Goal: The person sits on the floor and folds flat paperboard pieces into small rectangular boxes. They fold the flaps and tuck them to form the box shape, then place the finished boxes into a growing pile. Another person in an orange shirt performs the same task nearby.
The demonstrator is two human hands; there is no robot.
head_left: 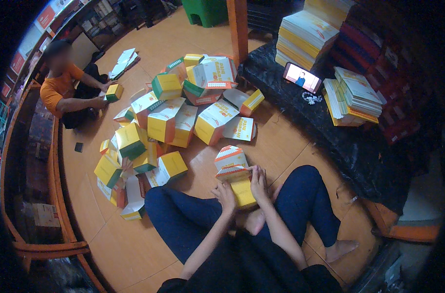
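A yellow, white and orange cardboard box (242, 190) stands between my crossed legs, its patterned orange-and-white flap raised at the far end. My left hand (225, 196) is closed against the box's left side. On its right side my right hand (259, 182) grips the edge, with the fingers near the fold of the flap. Palms and parts of the fingers are hidden from above. Just beyond my left knee lies a large heap of folded boxes (167, 122) in yellow, white, green and orange.
At the far left a seated person in an orange shirt (61, 90) holds a yellow box (114, 93). To the right, a black-covered platform (330, 136) bears stacks of flat cartons (308, 34) and a lit phone (302, 77). An orange post (238, 31) rises behind the heap.
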